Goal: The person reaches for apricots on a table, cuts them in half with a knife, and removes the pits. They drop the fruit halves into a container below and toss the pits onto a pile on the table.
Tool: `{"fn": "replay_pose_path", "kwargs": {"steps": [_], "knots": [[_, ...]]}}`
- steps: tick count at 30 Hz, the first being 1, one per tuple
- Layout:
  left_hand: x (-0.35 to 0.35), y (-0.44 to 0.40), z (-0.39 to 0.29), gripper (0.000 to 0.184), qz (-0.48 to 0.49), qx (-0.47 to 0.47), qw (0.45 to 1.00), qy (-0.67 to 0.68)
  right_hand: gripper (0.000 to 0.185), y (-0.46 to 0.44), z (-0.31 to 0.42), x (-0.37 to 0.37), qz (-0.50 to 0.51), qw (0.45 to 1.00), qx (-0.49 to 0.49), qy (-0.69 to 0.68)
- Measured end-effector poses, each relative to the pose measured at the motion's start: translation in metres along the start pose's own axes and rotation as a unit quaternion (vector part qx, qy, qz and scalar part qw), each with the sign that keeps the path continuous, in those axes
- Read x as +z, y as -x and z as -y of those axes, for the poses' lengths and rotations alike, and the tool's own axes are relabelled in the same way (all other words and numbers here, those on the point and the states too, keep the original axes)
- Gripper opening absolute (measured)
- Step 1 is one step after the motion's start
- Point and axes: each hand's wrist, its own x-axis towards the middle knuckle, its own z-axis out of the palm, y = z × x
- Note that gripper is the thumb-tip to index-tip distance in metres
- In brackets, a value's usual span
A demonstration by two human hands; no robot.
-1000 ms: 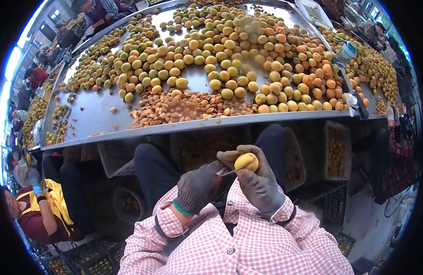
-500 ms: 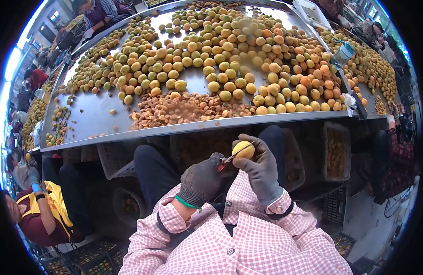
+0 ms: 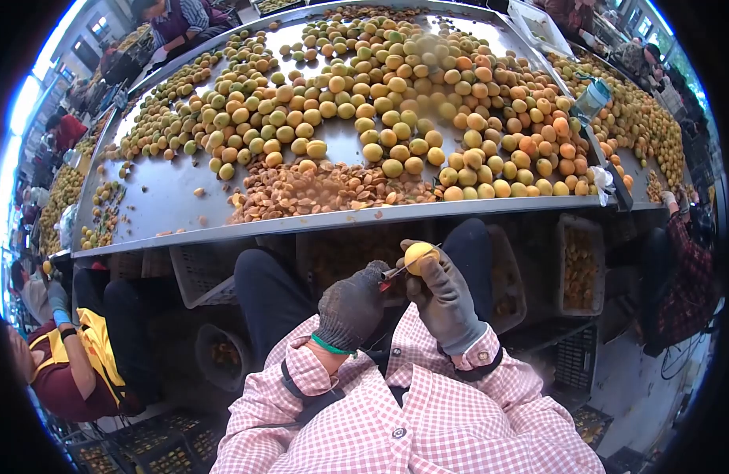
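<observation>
Both my hands are gloved and close together above my lap. My left hand (image 3: 350, 310) is wrapped round a small knife (image 3: 390, 276) with a bit of red near its grip. The blade reaches the side of a yellow apricot (image 3: 420, 257). My right hand (image 3: 446, 302) grips that apricot between thumb and fingers. Beyond my hands, a heap of brown pits (image 3: 325, 189) lies along the near edge of the metal table (image 3: 171, 193), with many whole apricots (image 3: 491, 162) spread behind it.
Crates under the table include a white one (image 3: 200, 275) and one of apricot pieces (image 3: 580, 265). A round bucket (image 3: 222, 355) stands by my left leg. A bottle (image 3: 592, 99) is at the table's right. A person in yellow (image 3: 84, 355) sits left; other people work around.
The apricot has been turned in my right hand, whose fingers have shifted round it. Both hands have moved slightly, and the blade now meets the fruit's lower left side.
</observation>
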Motion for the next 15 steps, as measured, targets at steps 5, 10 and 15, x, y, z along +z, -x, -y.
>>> {"fn": "replay_pose_path", "kwargs": {"steps": [5, 10, 15], "knots": [[0.003, 0.000, 0.004, 0.018, -0.030, 0.023, 0.999, 0.012, 0.048, -0.004, 0.003, 0.005, -0.002, 1.000, -0.019, -0.023], [0.004, 0.003, 0.003, 0.028, -0.026, -0.014, 0.999, 0.014, 0.037, -0.002, 0.003, 0.016, -0.012, 0.999, -0.039, -0.020], [0.006, 0.003, 0.004, 0.027, -0.027, -0.029, 0.999, 0.015, 0.035, -0.006, -0.010, 0.009, -0.002, 0.999, -0.023, -0.043]]}}
